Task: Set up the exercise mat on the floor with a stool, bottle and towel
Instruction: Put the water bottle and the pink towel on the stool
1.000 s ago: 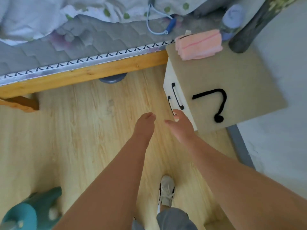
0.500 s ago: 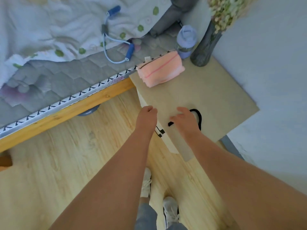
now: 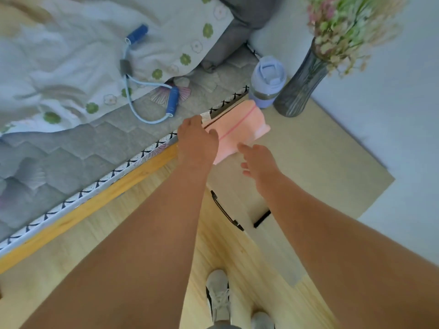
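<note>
A folded pink towel (image 3: 240, 129) lies on the back left corner of a beige nightstand (image 3: 320, 162). My left hand (image 3: 197, 141) covers the towel's left end, thumb on top of it; its fingers are hidden behind the back of the hand. My right hand (image 3: 259, 162) hovers just in front of the towel's near edge, fingers spread and holding nothing. A lavender bottle (image 3: 268, 81) with a flip lid stands upright right behind the towel.
A dark ribbed vase (image 3: 299, 91) with flowers stands right of the bottle, against the pale wall. A bed (image 3: 95, 148) with a wooden rail, a flowered sheet and a blue resistance band (image 3: 147, 91) fills the left. My shoes (image 3: 218, 298) stand on the wooden floor.
I have stepped closer and both hands moved forward over the nightstand. The left hand has reached the towel's left end, and the right hand has come up to its near edge.
</note>
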`<act>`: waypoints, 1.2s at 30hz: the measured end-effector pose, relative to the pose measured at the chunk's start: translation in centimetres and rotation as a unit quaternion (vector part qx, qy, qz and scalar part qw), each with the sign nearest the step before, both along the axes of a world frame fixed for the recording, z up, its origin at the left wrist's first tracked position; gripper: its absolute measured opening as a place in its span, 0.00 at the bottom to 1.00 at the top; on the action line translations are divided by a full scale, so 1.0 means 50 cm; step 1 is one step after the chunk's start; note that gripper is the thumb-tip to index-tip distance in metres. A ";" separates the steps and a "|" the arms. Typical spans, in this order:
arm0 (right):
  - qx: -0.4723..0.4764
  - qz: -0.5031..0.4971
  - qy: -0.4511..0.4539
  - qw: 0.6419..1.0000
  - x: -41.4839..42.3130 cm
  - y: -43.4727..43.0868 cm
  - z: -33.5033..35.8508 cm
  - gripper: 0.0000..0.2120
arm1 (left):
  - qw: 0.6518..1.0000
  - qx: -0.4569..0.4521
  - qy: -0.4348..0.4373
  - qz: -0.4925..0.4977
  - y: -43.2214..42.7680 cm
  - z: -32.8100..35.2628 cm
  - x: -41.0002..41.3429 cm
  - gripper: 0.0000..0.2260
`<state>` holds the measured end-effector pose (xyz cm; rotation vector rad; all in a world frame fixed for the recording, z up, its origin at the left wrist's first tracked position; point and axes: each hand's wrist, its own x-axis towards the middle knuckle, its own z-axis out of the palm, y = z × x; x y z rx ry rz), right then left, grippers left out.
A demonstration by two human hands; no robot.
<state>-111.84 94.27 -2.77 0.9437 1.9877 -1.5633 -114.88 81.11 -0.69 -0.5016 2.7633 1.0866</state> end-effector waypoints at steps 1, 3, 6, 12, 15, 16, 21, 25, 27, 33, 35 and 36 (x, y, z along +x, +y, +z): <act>0.000 0.001 0.000 1.000 -0.015 -0.004 -0.006 0.31 | 1.000 -0.005 -0.011 -0.016 -0.001 -0.009 -0.019 0.23; -0.009 -0.006 0.003 1.000 -0.036 -0.009 -0.017 0.27 | 0.999 0.008 -0.037 -0.031 0.002 -0.031 -0.047 0.25; -0.025 -0.025 -0.006 0.999 -0.049 -0.010 -0.027 0.23 | 0.996 0.035 -0.075 -0.040 0.010 -0.055 -0.064 0.20; -0.039 -0.037 -0.028 0.998 -0.056 -0.009 -0.028 0.23 | 0.986 0.058 -0.139 -0.070 0.011 -0.090 -0.046 0.22; -0.024 -0.032 -0.048 0.998 -0.057 -0.005 -0.022 0.22 | 0.977 0.120 -0.169 -0.060 0.008 -0.092 -0.039 0.15; -0.018 -0.030 -0.061 0.998 -0.055 -0.002 -0.020 0.21 | 0.972 0.138 -0.183 -0.049 0.008 -0.091 -0.037 0.14; -0.036 -0.027 -0.089 0.995 -0.016 0.018 -0.017 0.17 | 0.939 0.240 -0.248 0.007 0.010 -0.082 0.002 0.17; -0.030 0.008 -0.074 0.997 0.024 0.019 -0.005 0.15 | 0.901 0.330 -0.272 0.072 0.007 -0.073 0.074 0.30; -0.032 0.024 -0.069 0.997 0.042 0.011 0.006 0.14 | 0.882 0.376 -0.268 0.096 -0.001 -0.069 0.116 0.32; -0.079 0.104 -0.073 0.989 0.127 -0.044 0.040 0.14 | 0.841 0.467 -0.204 0.184 -0.037 -0.025 0.272 0.10; -0.074 0.147 -0.071 0.984 0.164 -0.066 0.043 0.17 | 0.832 0.475 -0.183 0.221 -0.052 -0.018 0.327 0.08; -0.068 0.173 -0.078 0.979 0.191 -0.077 0.042 0.18 | 0.829 0.474 -0.172 0.244 -0.060 -0.018 0.363 0.06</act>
